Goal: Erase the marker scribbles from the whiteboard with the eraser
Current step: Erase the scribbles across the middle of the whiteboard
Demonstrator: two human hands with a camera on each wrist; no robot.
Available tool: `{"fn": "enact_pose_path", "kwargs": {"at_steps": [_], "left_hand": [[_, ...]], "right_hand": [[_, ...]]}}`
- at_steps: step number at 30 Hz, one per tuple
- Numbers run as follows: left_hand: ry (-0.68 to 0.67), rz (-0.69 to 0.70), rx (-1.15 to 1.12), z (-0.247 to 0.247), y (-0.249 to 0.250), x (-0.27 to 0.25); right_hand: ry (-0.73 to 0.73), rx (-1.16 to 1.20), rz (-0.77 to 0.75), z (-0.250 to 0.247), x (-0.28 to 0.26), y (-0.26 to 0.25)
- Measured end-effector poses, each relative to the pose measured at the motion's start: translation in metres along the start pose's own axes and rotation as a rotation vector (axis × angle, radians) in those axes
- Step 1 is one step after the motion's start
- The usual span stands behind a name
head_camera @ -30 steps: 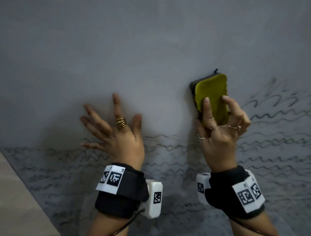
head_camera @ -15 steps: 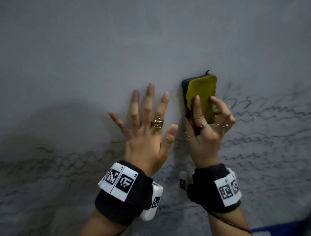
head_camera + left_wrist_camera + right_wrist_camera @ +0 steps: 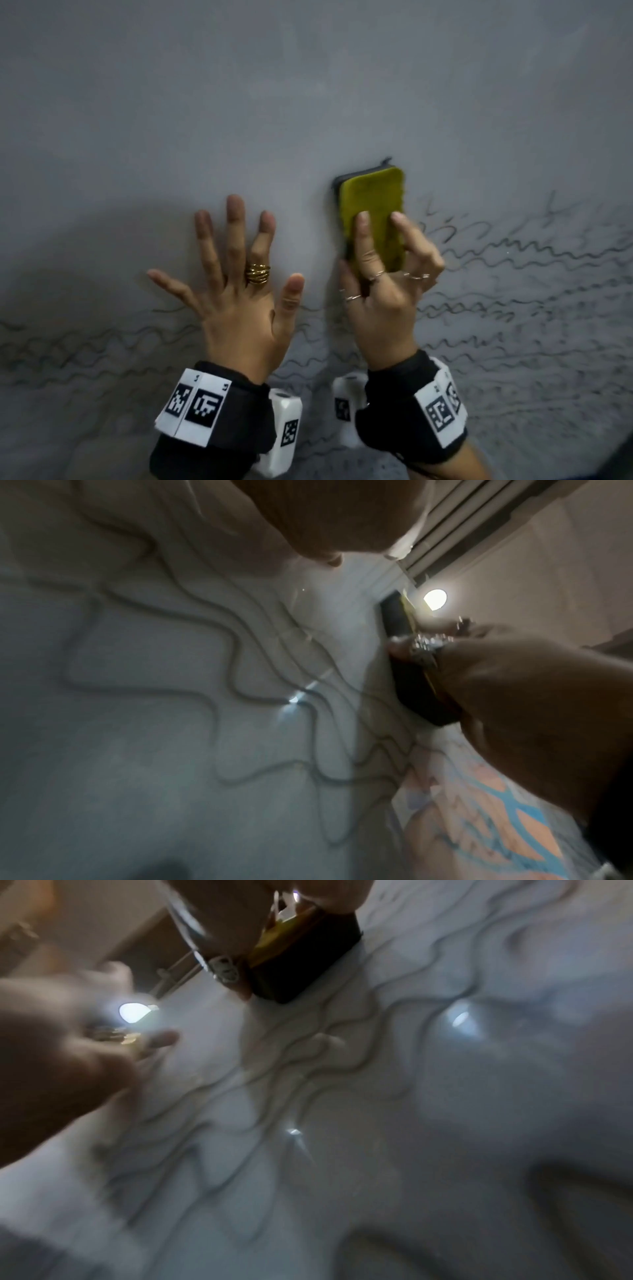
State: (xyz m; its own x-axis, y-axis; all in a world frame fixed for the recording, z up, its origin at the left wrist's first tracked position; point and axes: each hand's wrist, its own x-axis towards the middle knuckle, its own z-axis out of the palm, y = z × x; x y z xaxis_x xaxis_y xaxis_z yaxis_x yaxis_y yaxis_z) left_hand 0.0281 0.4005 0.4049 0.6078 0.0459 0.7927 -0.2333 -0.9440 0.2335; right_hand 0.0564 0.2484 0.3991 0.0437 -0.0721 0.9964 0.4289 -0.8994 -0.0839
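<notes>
- On the grey-white whiteboard [image 3: 308, 85] that fills the head view, the upper part shows no marker lines and only faint smudging.
- Wavy dark marker scribbles [image 3: 513, 250] run in rows across the lower part of the board, to the left, right and below both hands. The same scribbles [image 3: 222, 685] appear close up in the left wrist view and, blurred, as scribbles [image 3: 308, 1047] in the right wrist view.
- Rectangular eraser with a yellow-green felt back and a black base [image 3: 373, 219]: stands upright, long side vertical, black base flat against the board, at the upper edge of the scribbled zone and right of centre. A small black tab sticks out at its top right corner.
- Right hand [image 3: 383, 294]: curled round the lower part of the eraser, two fingertips [image 3: 363, 219] laid on the yellow-green back, the thumb along the left edge. Thin rings show on several fingers. In the right wrist view the eraser [image 3: 301, 961] sits pinched in that hand with its black base on the board.
- Left hand [image 3: 236, 298]: fingers straight and fanned wide, holding nothing, just left of the eraser and apart from it. A stacked gold ring [image 3: 257, 273] sits on one finger. Whether the palm touches the board cannot be told.
- Both wrists carry black bands with white coded tags [image 3: 191, 411].
</notes>
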Motion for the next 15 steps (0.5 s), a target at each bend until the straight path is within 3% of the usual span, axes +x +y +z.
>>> {"fn": "enact_pose_path", "kwargs": {"at_steps": [3,6,10,13,15], "left_hand": [[0.048,-0.024,-0.007,0.007,0.005,0.002],[0.075,-0.068,-0.053,0.012,0.017,0.004],[0.044,-0.081,-0.041,0.009,0.017,0.000],[0.014,-0.101,0.000,0.003,0.019,-0.001],[0.012,-0.156,0.010,-0.004,0.029,-0.001]], "right_hand": [[-0.063,-0.040,-0.093,0.000,-0.003,-0.007],[-0.032,-0.056,-0.134,-0.009,0.001,0.018],[0.025,-0.014,-0.020,-0.019,0.003,0.052],[0.054,0.022,0.040,-0.012,0.004,0.037],[0.027,0.031,0.004,-0.005,0.003,0.019]]}}
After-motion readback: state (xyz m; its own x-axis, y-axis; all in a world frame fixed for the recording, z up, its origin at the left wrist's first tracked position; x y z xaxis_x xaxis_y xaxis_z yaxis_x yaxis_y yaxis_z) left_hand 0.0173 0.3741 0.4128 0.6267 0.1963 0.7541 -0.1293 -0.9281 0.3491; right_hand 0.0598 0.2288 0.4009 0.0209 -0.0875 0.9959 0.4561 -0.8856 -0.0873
